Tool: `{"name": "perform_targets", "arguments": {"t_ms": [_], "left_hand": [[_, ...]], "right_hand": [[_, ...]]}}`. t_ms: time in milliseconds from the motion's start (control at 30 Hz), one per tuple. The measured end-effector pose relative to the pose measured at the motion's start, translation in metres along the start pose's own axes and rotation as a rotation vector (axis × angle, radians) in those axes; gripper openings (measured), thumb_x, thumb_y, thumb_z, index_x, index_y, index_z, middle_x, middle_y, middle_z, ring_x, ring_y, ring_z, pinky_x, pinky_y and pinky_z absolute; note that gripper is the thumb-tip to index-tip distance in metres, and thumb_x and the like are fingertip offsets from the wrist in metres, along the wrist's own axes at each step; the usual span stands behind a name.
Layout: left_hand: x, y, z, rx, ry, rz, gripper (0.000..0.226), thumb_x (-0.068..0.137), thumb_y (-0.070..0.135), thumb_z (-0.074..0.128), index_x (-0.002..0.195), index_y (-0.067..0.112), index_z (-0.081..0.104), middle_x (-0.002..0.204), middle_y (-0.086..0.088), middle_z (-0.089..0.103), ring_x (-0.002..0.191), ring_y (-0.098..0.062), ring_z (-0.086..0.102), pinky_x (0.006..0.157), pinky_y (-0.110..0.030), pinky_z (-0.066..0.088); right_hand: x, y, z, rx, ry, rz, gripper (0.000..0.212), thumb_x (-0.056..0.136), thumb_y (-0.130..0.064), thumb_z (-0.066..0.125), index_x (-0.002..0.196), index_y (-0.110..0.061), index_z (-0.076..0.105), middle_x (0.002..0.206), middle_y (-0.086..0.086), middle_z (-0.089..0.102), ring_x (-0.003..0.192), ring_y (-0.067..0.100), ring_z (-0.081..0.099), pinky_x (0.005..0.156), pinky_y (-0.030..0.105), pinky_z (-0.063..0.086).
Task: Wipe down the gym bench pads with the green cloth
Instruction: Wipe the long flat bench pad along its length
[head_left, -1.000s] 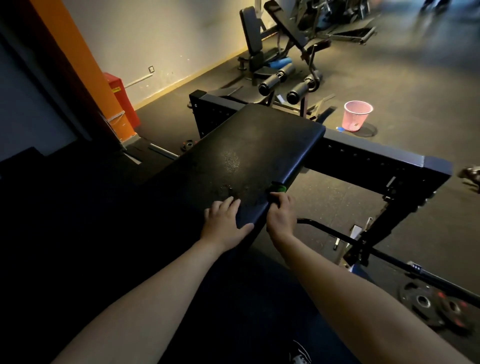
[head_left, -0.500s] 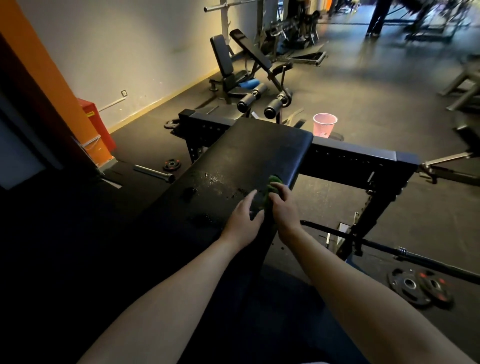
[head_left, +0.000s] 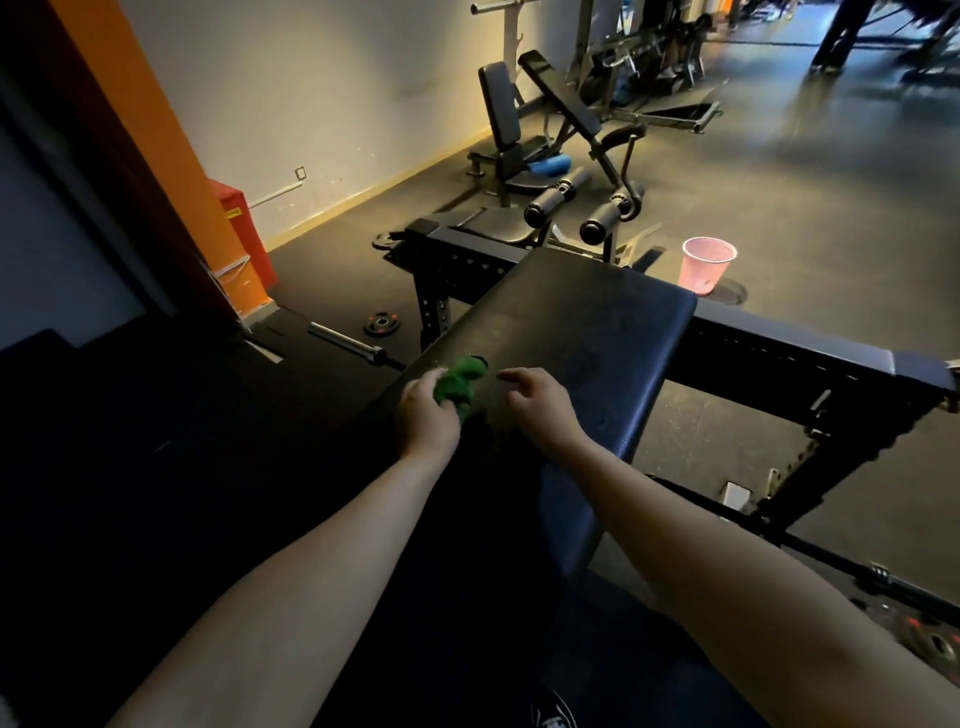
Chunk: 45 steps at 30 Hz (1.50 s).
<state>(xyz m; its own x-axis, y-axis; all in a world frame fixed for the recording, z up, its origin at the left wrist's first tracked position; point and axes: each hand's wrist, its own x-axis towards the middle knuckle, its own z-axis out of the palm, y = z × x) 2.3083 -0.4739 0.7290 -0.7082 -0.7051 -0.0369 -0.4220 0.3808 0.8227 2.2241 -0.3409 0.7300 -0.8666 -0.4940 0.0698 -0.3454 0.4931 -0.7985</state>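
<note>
On the bench pad (head_left: 597, 332), gym floor (head_left: 805, 197) beyond — left grip (head_left: 426, 415) clutches green cloth (head_left: 460, 382), right grip (head_left: 540, 410) slack.

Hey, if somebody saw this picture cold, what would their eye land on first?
Most likely the bunched bright green cloth, gripped by the left hand on the near part of the black padded bench pad, with the right hand loosely curled beside it, holding nothing. Next, the pink plastic bin standing on the floor beyond the pad's far right corner, and the orange pillar at the upper left.
</note>
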Motion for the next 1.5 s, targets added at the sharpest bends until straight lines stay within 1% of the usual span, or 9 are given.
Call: {"name": "perform_targets", "arguments": {"t_ms": [133,267,367,500,700,867,1000,1267,1500], "left_hand": [[0.053,-0.014,-0.007,0.069,0.076,-0.006,0.054,0.097,-0.004,0.04,0.147,0.016,0.048,0.158,-0.006,0.034,0.145,-0.025,0.034,0.119,-0.031,0.025],[0.087,-0.027,0.003,0.331,-0.088,0.015,0.051,0.102,0.016,0.045,0.153,0.018,0.039,0.166,-0.005,0.02,0.152,-0.028,0.016,0.125,-0.04,0.015],[0.089,-0.027,0.02,0.468,-0.133,0.112,0.049,0.102,0.032,0.051,0.148,0.02,0.046,0.16,-0.003,0.033,0.147,-0.028,0.027,0.122,-0.042,0.023],[0.074,-0.018,0.045,0.468,-0.098,0.303,0.037,0.1,0.016,0.05,0.135,0.02,0.062,0.147,0.001,0.053,0.134,-0.024,0.045,0.112,-0.039,0.038],[0.06,-0.021,0.038,0.45,-0.196,0.471,0.044,0.099,0.005,0.048,0.136,0.023,0.061,0.145,0.003,0.052,0.138,-0.018,0.041,0.112,-0.035,0.037],[0.095,-0.029,0.012,0.464,0.022,0.286,0.047,0.101,0.002,0.041,0.145,0.014,0.051,0.156,-0.009,0.04,0.146,-0.028,0.03,0.119,-0.041,0.029],[0.114,-0.047,0.004,0.506,-0.111,0.069,0.047,0.106,0.022,0.039,0.152,0.02,0.04,0.163,-0.006,0.026,0.15,-0.031,0.019,0.121,-0.045,0.024],[0.073,-0.038,0.023,0.479,-0.074,0.307,0.041,0.1,0.009,0.041,0.135,0.02,0.059,0.142,-0.001,0.056,0.133,-0.023,0.046,0.11,-0.039,0.04],[0.048,-0.026,0.031,0.407,-0.183,0.411,0.04,0.101,0.013,0.044,0.137,0.021,0.059,0.148,0.001,0.051,0.141,-0.022,0.038,0.113,-0.037,0.035]], "right_hand": [[0.033,0.009,0.008,-0.224,-0.146,-0.016,0.048,0.094,-0.007,0.049,0.142,-0.011,0.053,0.146,0.009,0.051,0.136,0.021,0.045,0.114,0.032,0.033],[0.052,0.017,0.022,-0.388,-0.164,-0.012,0.045,0.095,-0.015,0.046,0.14,-0.017,0.055,0.15,0.002,0.047,0.142,0.021,0.037,0.114,0.04,0.037],[0.057,0.017,0.027,-0.483,-0.102,-0.038,0.04,0.097,-0.02,0.046,0.133,-0.02,0.062,0.146,-0.001,0.051,0.138,0.018,0.041,0.102,0.042,0.047],[0.059,0.022,0.033,-0.539,-0.126,-0.034,0.041,0.1,-0.025,0.043,0.14,-0.023,0.056,0.153,-0.004,0.045,0.145,0.016,0.033,0.103,0.043,0.045],[0.059,0.024,0.031,-0.543,-0.166,-0.01,0.045,0.1,-0.023,0.042,0.143,-0.029,0.051,0.157,-0.008,0.038,0.149,0.014,0.025,0.107,0.046,0.04],[0.057,0.016,0.045,-0.634,-0.194,-0.009,0.049,0.1,-0.015,0.042,0.149,-0.015,0.041,0.158,0.004,0.035,0.15,0.027,0.022,0.117,0.048,0.027],[0.057,0.011,0.051,-0.657,-0.179,0.025,0.047,0.099,-0.012,0.04,0.146,-0.012,0.043,0.152,0.006,0.04,0.148,0.03,0.024,0.116,0.051,0.028],[0.059,0.013,0.052,-0.632,-0.188,0.043,0.044,0.101,-0.018,0.041,0.145,-0.015,0.046,0.153,0.005,0.04,0.149,0.029,0.023,0.117,0.054,0.025],[0.055,0.01,0.046,-0.585,-0.187,0.055,0.041,0.1,-0.018,0.039,0.137,-0.017,0.055,0.16,0.003,0.033,0.151,0.024,0.02,0.12,0.048,0.021]]}}
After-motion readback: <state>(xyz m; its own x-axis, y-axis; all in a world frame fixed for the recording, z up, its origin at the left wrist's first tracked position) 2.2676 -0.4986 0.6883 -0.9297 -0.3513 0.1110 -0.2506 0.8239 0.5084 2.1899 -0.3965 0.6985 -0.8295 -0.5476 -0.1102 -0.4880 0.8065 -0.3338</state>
